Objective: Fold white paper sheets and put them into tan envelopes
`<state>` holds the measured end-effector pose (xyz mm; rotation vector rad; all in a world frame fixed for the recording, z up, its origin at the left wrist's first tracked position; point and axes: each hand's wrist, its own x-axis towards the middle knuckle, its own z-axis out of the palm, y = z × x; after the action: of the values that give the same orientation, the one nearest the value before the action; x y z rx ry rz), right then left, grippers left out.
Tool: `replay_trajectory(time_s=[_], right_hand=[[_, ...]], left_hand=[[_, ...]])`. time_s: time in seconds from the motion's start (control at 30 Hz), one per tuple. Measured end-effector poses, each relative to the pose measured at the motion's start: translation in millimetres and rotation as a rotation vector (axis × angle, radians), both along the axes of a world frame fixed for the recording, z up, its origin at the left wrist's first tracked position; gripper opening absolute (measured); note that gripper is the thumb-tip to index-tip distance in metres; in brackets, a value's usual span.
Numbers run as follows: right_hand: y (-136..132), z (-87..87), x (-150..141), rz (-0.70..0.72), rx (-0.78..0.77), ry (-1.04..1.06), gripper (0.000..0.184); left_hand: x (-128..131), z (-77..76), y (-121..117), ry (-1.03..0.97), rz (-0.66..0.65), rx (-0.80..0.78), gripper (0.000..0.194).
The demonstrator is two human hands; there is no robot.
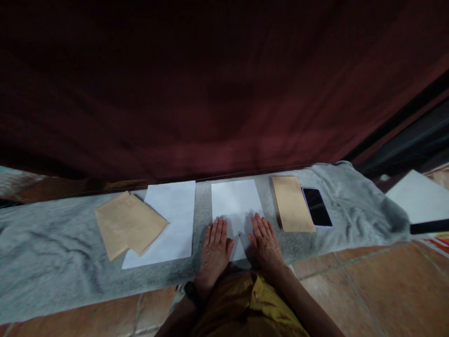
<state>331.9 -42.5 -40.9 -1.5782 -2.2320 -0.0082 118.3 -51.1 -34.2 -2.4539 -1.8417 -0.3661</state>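
A white sheet of paper [235, 199] lies in front of me on a grey cloth. My left hand [215, 243] rests flat along the sheet's left edge, fingers stretched forward. On the opposite edge my right hand [265, 241] lies flat too, with its fingers slightly apart. Both thumbs point inward, and neither hand holds anything. A small dark mark shows on the paper between them. Right of my right hand is a stack of brown envelopes [293, 203]. To the left, white paper [175, 215] lies partly under brown envelopes [131, 222] set at angles.
A phone [317, 207] lies right of the envelope stack. The grey cloth [52, 252] covers a long narrow surface, wrinkled at both ends. Behind it hangs a dark red curtain [228, 117]. Tiled floor [396, 281] shows in front, and a white panel [419, 199] stands at far right.
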Motion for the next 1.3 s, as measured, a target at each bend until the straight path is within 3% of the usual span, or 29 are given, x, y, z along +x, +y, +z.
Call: replay_trajectory(time_s=[0.17,0.3,1.0,1.17,1.3], right_hand=[[7,5.3,-20,0.074,-0.039,-0.044,0.054],[12,2.8,-25,0.106,-0.037,-0.040,0.052],[17,-12.5,7,-0.078,-0.024,-0.032,0.054],[18,-13.4,6,-0.104,-0.026,-0.035,0.056],[27,-7.0,1,-0.105,-0.043,-0.049,0.056]], left_hand=[[18,-3.7,11,0.055,-0.106,-0.032,0.061],[23,-10.1,17,0.053,-0.119,-0.046,0.062],[1,-3.4,17,-0.004,0.117,-0.021,0.058],[2,-2.2,20,-0.013,0.127,-0.016,0.058],[7,4.0,29,-0.022,0.065,-0.018,0.058]])
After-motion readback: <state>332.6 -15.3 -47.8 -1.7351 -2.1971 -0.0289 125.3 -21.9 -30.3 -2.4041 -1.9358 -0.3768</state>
